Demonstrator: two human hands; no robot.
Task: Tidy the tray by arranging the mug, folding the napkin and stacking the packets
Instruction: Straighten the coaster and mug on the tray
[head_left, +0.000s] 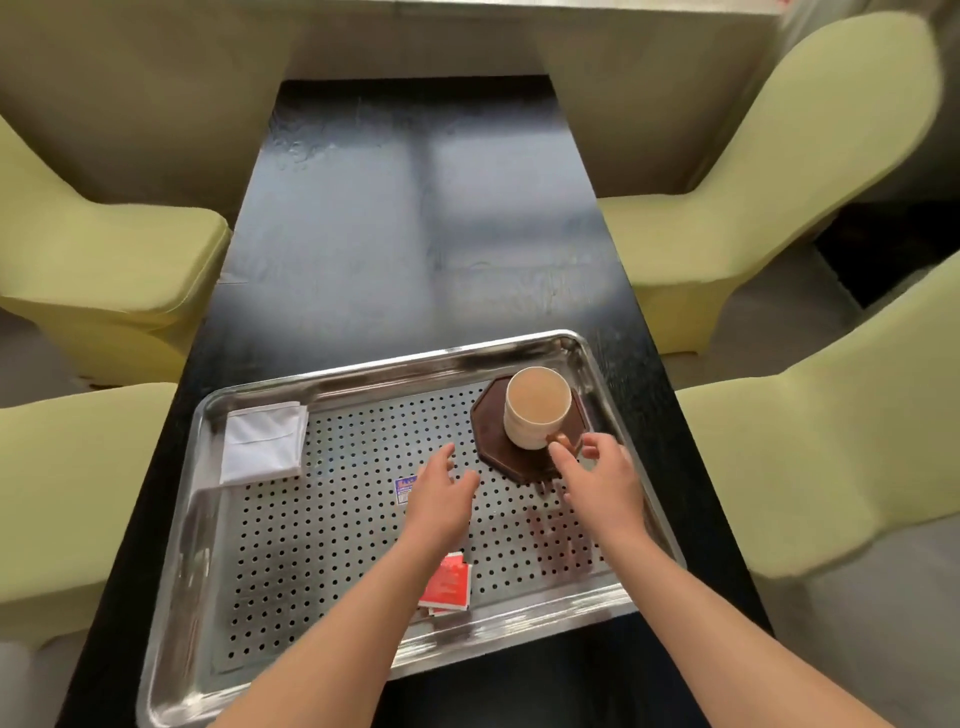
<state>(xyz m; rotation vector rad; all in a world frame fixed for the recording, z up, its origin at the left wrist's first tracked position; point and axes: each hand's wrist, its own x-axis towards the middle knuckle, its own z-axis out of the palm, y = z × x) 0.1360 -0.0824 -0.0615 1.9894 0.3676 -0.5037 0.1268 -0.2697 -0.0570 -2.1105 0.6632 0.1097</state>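
A perforated steel tray (363, 634) lies on the black table. In its far right corner a cream mug (537, 408) of milky tea stands on a dark brown octagonal coaster (493, 441). My right hand (602, 483) has thumb and forefinger spread at the mug's brown handle (563, 441), touching or nearly touching it. My left hand (441, 493) hovers open over the tray's middle, partly covering a blue packet (405, 488). Red packets (449, 584) lie near the front rim beside my left forearm. A folded white napkin (265, 441) sits in the far left corner.
The black table (415, 218) stretches away beyond the tray. Pale green covered chairs stand on both sides, two on the left (104, 270) and two on the right (779, 182). The tray's front left corner reaches the table's near edge.
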